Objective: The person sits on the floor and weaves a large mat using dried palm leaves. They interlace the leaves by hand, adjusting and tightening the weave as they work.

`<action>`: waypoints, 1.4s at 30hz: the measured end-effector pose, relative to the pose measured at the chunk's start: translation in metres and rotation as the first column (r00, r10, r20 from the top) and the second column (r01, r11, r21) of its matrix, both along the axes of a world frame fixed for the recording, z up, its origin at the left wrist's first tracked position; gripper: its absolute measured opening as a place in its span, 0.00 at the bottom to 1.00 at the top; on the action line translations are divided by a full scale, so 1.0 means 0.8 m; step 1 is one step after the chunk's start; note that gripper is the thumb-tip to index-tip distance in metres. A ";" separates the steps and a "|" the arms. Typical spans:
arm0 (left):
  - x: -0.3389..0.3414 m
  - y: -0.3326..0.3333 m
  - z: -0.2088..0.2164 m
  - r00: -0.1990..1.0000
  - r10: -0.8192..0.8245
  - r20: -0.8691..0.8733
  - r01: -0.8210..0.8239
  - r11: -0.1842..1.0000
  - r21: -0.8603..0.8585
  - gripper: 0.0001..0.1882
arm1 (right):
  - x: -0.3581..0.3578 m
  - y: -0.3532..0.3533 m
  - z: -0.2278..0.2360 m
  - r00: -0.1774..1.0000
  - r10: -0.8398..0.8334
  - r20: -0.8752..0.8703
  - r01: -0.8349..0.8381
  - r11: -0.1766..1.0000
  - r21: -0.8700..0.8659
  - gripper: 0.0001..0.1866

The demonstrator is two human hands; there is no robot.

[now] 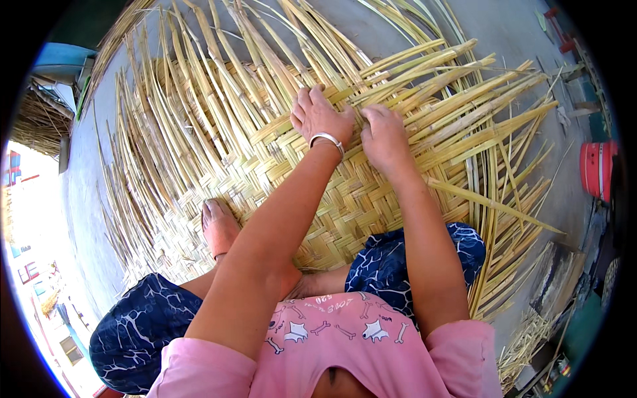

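A large mat (pixel 338 219) of flat yellow-green reed or cane strips, woven in a diagonal pattern, lies in front of me. My left hand (pixel 322 121), with a silver bangle on its wrist, rests on the mat's far part, fingers apart and thumb pointing right. Close beside it, my right hand (pixel 385 138) has its fingers curled down and closed at a strip; the fingertips are partly hidden. Loose unwoven strips (pixel 464 109) stick out to the right of my right hand. More long strips (pixel 245 40) fan out beyond my left hand.
My bare foot (pixel 219 229) is on the woven part at the left, and my knees flank the near edge. Grey floor (pixel 93 192) surrounds the mat. A red round container (pixel 597 170) stands at the far right, above scattered straw scraps (pixel 531 345).
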State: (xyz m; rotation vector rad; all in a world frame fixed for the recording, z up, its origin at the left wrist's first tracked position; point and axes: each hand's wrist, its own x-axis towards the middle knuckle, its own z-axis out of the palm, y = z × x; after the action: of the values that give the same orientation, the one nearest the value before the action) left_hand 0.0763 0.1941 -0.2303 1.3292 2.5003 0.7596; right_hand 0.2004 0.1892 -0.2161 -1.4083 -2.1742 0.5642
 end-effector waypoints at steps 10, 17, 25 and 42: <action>-0.005 -0.007 0.001 0.992 -0.040 0.117 0.038 0.999 0.014 0.31 | -0.004 -0.003 0.008 0.989 -0.150 -0.010 0.150 0.989 -0.008 0.17; -0.006 -0.013 0.013 0.992 -0.071 0.103 0.077 0.995 -0.057 0.39 | -0.009 0.000 0.008 0.984 -0.143 0.108 0.148 0.988 -0.036 0.16; 0.004 -0.008 0.023 0.986 -0.068 0.153 0.092 0.983 -0.160 0.42 | -0.010 -0.012 0.014 0.987 -0.088 0.131 0.087 0.996 0.017 0.15; -0.076 -0.018 -0.005 0.957 -0.240 0.164 0.207 0.959 0.194 0.20 | -0.025 -0.024 0.039 0.973 -0.066 0.221 0.057 0.997 0.044 0.11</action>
State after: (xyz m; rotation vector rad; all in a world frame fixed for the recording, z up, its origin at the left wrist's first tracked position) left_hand 0.0152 0.1796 -0.2341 1.4917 2.1349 1.0172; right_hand 0.1805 0.1704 -0.1847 -1.5786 -2.2901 0.3559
